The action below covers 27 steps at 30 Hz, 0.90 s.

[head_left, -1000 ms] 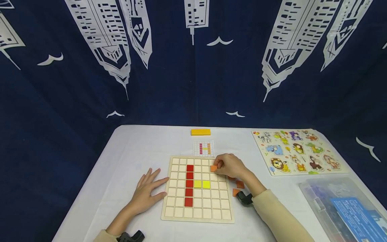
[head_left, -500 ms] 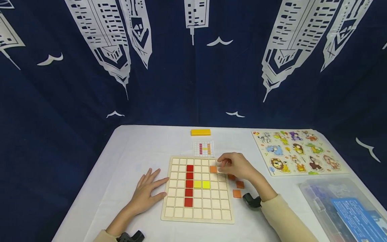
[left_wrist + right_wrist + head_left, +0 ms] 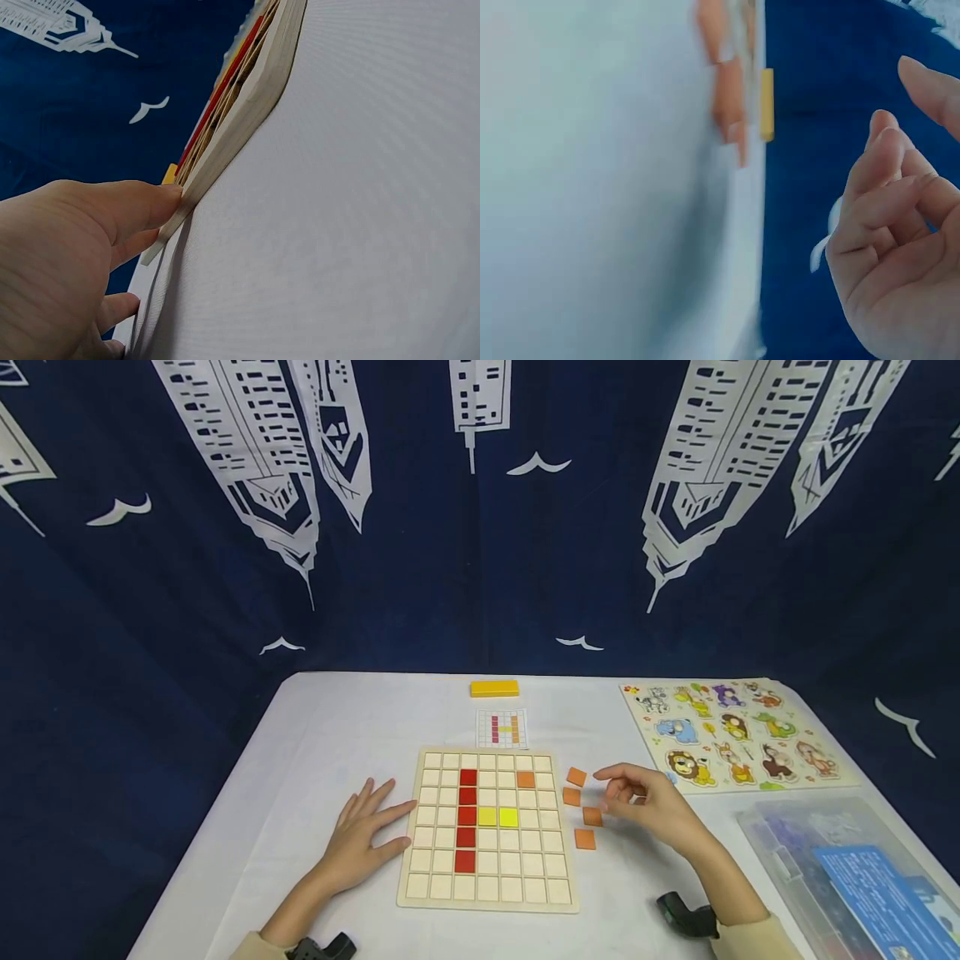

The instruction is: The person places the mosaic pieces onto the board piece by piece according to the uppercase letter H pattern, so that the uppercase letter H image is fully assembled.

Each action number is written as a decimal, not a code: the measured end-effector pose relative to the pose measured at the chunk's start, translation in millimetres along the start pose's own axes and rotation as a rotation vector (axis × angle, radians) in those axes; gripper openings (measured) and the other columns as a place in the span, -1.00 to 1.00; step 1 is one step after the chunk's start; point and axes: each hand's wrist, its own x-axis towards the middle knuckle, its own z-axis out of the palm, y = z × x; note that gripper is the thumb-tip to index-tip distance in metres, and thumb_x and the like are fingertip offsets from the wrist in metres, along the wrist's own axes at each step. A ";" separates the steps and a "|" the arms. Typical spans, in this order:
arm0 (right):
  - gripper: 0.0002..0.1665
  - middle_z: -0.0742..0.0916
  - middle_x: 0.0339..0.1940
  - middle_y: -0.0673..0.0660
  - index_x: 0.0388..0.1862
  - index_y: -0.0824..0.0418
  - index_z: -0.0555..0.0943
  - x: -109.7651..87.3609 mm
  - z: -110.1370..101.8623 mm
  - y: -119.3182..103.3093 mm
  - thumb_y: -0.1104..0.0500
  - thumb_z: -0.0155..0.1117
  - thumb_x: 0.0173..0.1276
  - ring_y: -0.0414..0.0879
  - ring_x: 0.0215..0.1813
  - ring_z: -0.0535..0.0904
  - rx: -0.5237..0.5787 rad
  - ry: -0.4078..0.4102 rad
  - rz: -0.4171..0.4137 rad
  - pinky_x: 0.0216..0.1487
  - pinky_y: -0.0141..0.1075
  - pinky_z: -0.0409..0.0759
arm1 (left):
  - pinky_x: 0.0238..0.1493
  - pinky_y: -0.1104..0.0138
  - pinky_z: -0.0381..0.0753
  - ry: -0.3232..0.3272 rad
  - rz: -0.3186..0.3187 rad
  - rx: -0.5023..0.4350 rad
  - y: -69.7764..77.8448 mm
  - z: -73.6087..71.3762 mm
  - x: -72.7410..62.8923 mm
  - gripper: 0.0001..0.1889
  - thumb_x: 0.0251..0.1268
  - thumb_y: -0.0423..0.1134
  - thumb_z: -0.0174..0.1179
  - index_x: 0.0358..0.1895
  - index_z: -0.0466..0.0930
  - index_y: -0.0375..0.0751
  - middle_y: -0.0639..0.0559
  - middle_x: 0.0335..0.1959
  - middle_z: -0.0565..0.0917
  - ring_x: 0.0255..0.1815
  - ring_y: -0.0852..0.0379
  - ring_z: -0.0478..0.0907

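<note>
A wooden grid board lies in the middle of the table in the head view. Its cells hold a column of red square tiles, two yellow tiles side by side, and one orange tile at upper right. My left hand rests with fingers spread, touching the board's left edge; the left wrist view shows fingertips on that edge. Right of the board lie several loose orange tiles. Just beside them hovers my right hand, fingers loosely bent and holding nothing.
A small printed pattern card lies behind the board, with a yellow block farther back. An animal puzzle board occupies the back right. In front of it sits a clear plastic box with a blue label.
My right hand let go of the orange tile in the upper-right cell, then moved right and toward me, uncovering the loose orange tiles. The left hand stayed at the board's edge.
</note>
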 end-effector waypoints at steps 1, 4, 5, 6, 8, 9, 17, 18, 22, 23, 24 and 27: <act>-0.56 0.63 -0.36 0.10 0.07 0.40 0.57 -2.2 -0.9 4.6 0.30 0.41 0.21 -0.21 -0.38 0.52 0.027 -0.002 0.015 -0.40 -0.39 0.55 | 0.45 -0.29 -0.28 0.001 0.000 0.002 0.0 0.2 0.1 -0.50 0.18 -0.03 0.34 0.22 0.60 0.03 -0.26 0.49 0.26 0.57 -0.38 -0.15; -0.51 0.63 -0.35 0.09 0.10 0.45 0.54 -5.4 -2.0 18.4 0.29 0.41 0.21 -0.23 -0.38 0.55 0.100 -0.011 0.054 -0.37 -0.38 0.60 | 0.46 -0.28 -0.28 0.003 -0.001 0.005 -0.2 0.9 0.8 -0.50 0.17 -0.05 0.34 0.22 0.60 0.01 -0.26 0.49 0.25 0.57 -0.38 -0.15; -0.50 0.63 -0.35 0.09 0.10 0.46 0.53 -5.7 -2.1 22.9 0.29 0.41 0.21 -0.23 -0.38 0.56 0.118 -0.013 0.064 -0.36 -0.39 0.61 | 0.46 -0.28 -0.28 0.005 0.000 0.008 -0.3 1.2 1.0 -0.50 0.17 -0.05 0.35 0.22 0.60 0.01 -0.26 0.50 0.25 0.57 -0.38 -0.15; -0.49 0.63 -0.35 0.08 0.10 0.46 0.53 -5.8 -2.3 26.8 0.29 0.41 0.21 -0.23 -0.38 0.56 0.131 -0.015 0.074 -0.34 -0.39 0.61 | 0.46 -0.28 -0.28 0.007 0.000 0.007 -0.2 1.4 1.2 -0.50 0.17 -0.06 0.35 0.22 0.60 0.01 -0.26 0.49 0.25 0.57 -0.38 -0.15; -0.49 0.63 -0.35 0.08 0.11 0.46 0.52 -5.5 -1.7 33.8 0.28 0.42 0.21 -0.23 -0.40 0.55 0.146 -0.020 0.086 -0.34 -0.41 0.60 | 0.45 -0.29 -0.27 0.007 0.001 0.007 -0.3 1.5 1.0 -0.50 0.17 -0.06 0.35 0.22 0.60 0.01 -0.26 0.49 0.26 0.57 -0.39 -0.15; -0.49 0.63 -0.36 0.08 0.10 0.46 0.53 -5.2 -1.1 36.6 0.28 0.42 0.21 -0.23 -0.41 0.54 0.146 -0.024 0.091 -0.35 -0.42 0.59 | 0.46 -0.28 -0.28 0.005 -0.001 0.007 -0.4 1.5 0.9 -0.50 0.16 -0.07 0.35 0.22 0.60 0.00 -0.26 0.49 0.25 0.57 -0.38 -0.15; -0.53 0.62 -0.40 0.14 0.02 0.41 0.57 -2.3 5.2 47.9 0.25 0.46 0.16 -0.24 -0.48 0.47 0.089 -0.028 0.106 -0.44 -0.44 0.48 | 0.46 -0.28 -0.27 0.018 0.002 0.010 -1.0 1.4 -0.3 -0.49 0.14 -0.09 0.37 0.21 0.60 -0.02 -0.27 0.49 0.26 0.57 -0.39 -0.14; -0.53 0.61 -0.40 0.13 0.02 0.40 0.58 -2.3 5.7 48.6 0.25 0.47 0.15 -0.23 -0.48 0.46 0.083 -0.028 0.102 -0.45 -0.44 0.47 | 0.46 -0.28 -0.27 0.020 0.002 0.009 -1.2 1.8 -0.2 -0.49 0.13 -0.10 0.37 0.21 0.60 -0.02 -0.27 0.49 0.26 0.57 -0.39 -0.14; -0.53 0.60 -0.40 0.13 -0.03 0.36 0.60 -3.0 8.6 50.2 0.24 0.51 0.10 -0.22 -0.49 0.43 0.048 -0.022 0.081 -0.46 -0.42 0.44 | 0.45 -0.30 -0.27 0.020 0.004 0.003 -1.4 2.4 -0.5 -0.48 0.13 -0.10 0.38 0.21 0.60 -0.03 -0.28 0.49 0.26 0.56 -0.40 -0.14; -0.53 0.60 -0.40 0.13 -0.04 0.36 0.61 -3.1 9.3 50.4 0.23 0.52 0.09 -0.22 -0.49 0.43 0.037 -0.022 0.075 -0.46 -0.42 0.43 | 0.45 -0.29 -0.27 0.017 0.002 0.002 -1.6 2.5 -0.5 -0.48 0.13 -0.10 0.38 0.22 0.60 -0.03 -0.27 0.49 0.25 0.57 -0.39 -0.14; -0.54 0.60 -0.40 0.13 -0.04 0.35 0.61 -3.2 9.9 50.7 0.23 0.52 0.08 -0.22 -0.49 0.42 0.024 -0.022 0.070 -0.45 -0.42 0.43 | 0.45 -0.29 -0.28 0.015 0.000 0.001 -1.6 2.4 -0.6 -0.48 0.13 -0.11 0.38 0.22 0.60 -0.03 -0.27 0.49 0.25 0.57 -0.39 -0.15; -0.55 0.62 -0.40 0.11 -0.06 0.31 0.63 -3.3 11.4 50.2 0.21 0.54 0.07 -0.23 -0.49 0.43 -0.002 -0.012 0.069 -0.44 -0.42 0.43 | 0.46 -0.27 -0.30 0.009 -0.008 -0.001 -1.6 2.4 -0.6 -0.48 0.13 -0.12 0.38 0.22 0.60 -0.03 -0.26 0.50 0.23 0.58 -0.37 -0.16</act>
